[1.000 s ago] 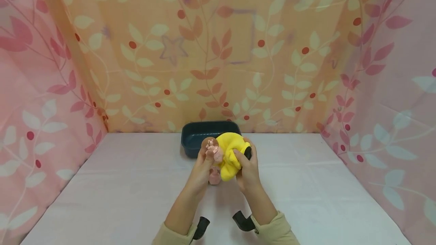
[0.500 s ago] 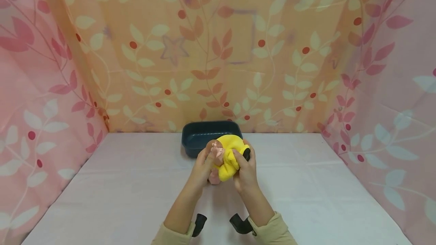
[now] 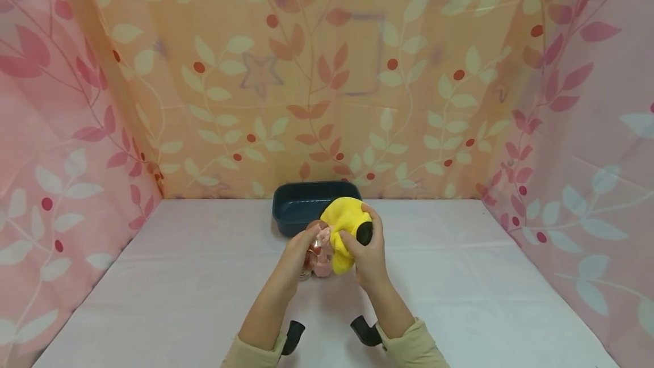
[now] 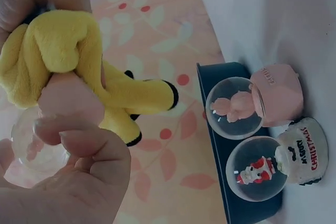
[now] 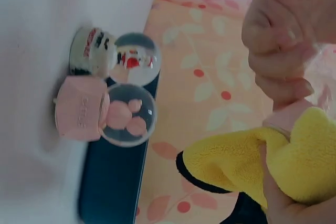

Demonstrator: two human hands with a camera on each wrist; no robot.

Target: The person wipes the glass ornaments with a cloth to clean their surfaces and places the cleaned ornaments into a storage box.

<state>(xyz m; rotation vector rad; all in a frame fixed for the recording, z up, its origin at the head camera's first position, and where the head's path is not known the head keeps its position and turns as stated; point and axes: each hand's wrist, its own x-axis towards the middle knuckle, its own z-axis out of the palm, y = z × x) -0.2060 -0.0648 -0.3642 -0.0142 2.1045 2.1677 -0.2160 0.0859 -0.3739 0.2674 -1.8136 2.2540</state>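
My left hand grips a snow globe with a pink base, its clear ball turned toward the palm and partly hidden by the fingers. Bunched in my right hand is a yellow cleaning cloth with black edging. The cloth lies against the pink base, folds wrapping part of it. Below the hands, a second pink-based snow globe with a pink figure inside stands upright on the table. Beside it stands a Christmas snow globe with a small Santa inside and a white base.
A dark blue plastic basin stands behind the standing globes, near the back curtain. A white cloth covers the table. Leaf-patterned curtains rise on both sides. Black curved pieces stick out at the sleeve cuffs.
My left hand has shifted slightly left and down with the held globe, uncovering part of the Christmas globe's base. The cloth in my right hand has turned, showing more of its black part.
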